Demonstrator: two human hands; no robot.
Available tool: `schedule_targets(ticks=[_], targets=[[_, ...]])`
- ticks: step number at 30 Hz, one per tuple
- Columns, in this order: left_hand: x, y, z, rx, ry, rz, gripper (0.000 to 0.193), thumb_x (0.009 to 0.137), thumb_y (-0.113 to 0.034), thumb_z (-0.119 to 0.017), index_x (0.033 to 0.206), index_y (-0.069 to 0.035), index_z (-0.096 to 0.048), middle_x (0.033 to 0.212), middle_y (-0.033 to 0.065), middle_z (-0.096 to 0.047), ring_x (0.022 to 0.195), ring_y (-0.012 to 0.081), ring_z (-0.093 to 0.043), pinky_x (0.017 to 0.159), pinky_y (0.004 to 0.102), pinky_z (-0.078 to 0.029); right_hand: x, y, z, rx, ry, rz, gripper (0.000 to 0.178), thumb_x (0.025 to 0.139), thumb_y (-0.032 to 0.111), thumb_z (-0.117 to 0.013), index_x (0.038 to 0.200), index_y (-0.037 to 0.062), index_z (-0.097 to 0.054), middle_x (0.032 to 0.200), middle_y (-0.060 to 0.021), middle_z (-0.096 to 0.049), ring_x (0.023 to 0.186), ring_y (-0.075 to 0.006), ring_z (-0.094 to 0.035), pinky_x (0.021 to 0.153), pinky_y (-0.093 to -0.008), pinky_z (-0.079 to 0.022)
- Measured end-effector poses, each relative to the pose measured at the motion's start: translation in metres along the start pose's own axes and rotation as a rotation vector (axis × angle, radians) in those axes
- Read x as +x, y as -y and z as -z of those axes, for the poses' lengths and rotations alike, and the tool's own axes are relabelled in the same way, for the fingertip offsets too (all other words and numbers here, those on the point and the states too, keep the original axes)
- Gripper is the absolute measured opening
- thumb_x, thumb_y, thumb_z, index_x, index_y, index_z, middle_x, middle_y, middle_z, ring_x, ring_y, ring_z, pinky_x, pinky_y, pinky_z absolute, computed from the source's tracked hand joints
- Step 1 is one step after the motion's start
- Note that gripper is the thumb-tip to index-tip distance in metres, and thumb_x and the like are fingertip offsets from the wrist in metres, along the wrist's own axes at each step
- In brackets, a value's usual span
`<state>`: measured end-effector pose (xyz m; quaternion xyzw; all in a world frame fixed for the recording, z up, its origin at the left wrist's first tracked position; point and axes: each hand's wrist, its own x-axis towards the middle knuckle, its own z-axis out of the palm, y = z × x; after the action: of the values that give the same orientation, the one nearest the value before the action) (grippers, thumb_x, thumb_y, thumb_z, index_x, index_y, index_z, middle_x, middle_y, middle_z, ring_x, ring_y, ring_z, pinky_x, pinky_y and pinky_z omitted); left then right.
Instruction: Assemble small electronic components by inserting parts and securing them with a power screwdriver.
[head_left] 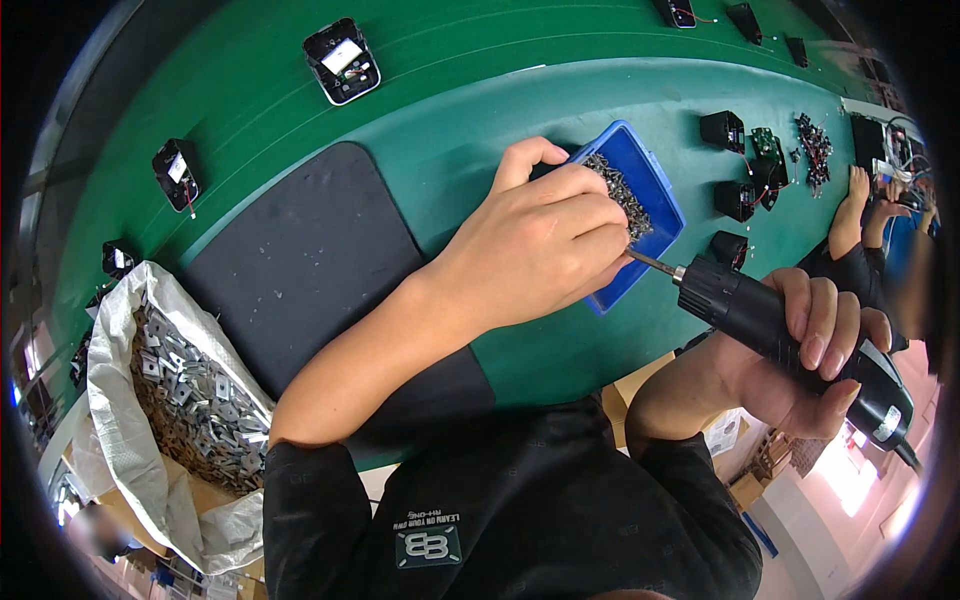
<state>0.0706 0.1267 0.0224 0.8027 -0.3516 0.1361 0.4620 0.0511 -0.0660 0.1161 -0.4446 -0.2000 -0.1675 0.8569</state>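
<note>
Green wktable (450, 135) takes up most of the view, w/ a darker green belt (245, 100) running along its far side. Wearer's blk shirt (520, 500) fills bottom ctr. Blk mat (300, 240) lies on L part of table, partly under L forearm as seen from above. White woven sack (108, 370) stands just beside mat, lower L, mouth wide. Co-worker's forearm (848, 225) shows at far R edge.

Blk elec. driver (745, 315) is R of ctr, tilted, cord end lower R & tip pointing upper L; R hand (760, 385) has it firmly grasped, fingers wrapped round body. Blue tray (655, 185) sits on table R of mat, nr ctr. L hand (555, 235) is over tray's L side, back up, fingers bent down twd contents; fingertips hidden, so can't tell if it's pinching anything or not.

Blk housings (342, 62) are spaced out along belt; a few more blk units (735, 200) stand on table R of tray, w/ a wire bundle (815, 155) beyond. Sack's full of small metal plates (190, 390). Driver bit (655, 264) reaches L fingertips at tray's nr side; contact unclear. Smallest: loose screws (630, 200), heaped in tray, partly hidden by L hand.
</note>
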Motion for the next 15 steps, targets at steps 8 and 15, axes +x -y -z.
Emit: schedule_targets(ticks=[8,15], targets=[[-0.0002,-0.0032,0.0,0.025,-0.011,0.011,0.027,0.064,-0.014,-0.08,0.087,-0.011,-0.067,0.096,-0.0019,-0.064,0.093,0.015,-0.061,0.09,0.0427,-0.034,-0.0011,-0.0011,0.0014,0.004,0.022,0.005,0.042,0.077,0.019,-0.068,0.115,0.013,-0.05,0.077,0.0042,-0.055,0.068,-0.0082,-0.053,0.067,-0.0243,-0.04],[-0.0004,-0.0011,-0.0002,0.031,0.003,0.003,0.024,0.064,-0.016,-0.08,0.084,-0.012,-0.067,0.094,-0.0036,-0.064,0.093,0.0137,-0.06,0.091,0.043,-0.033,-0.0017,-0.0028,0.002,-0.045,0.02,0.001,0.043,0.078,0.019,-0.068,0.116,0.013,-0.05,0.077,0.0041,-0.055,0.068,-0.0088,-0.053,0.066,-0.0243,-0.039]])
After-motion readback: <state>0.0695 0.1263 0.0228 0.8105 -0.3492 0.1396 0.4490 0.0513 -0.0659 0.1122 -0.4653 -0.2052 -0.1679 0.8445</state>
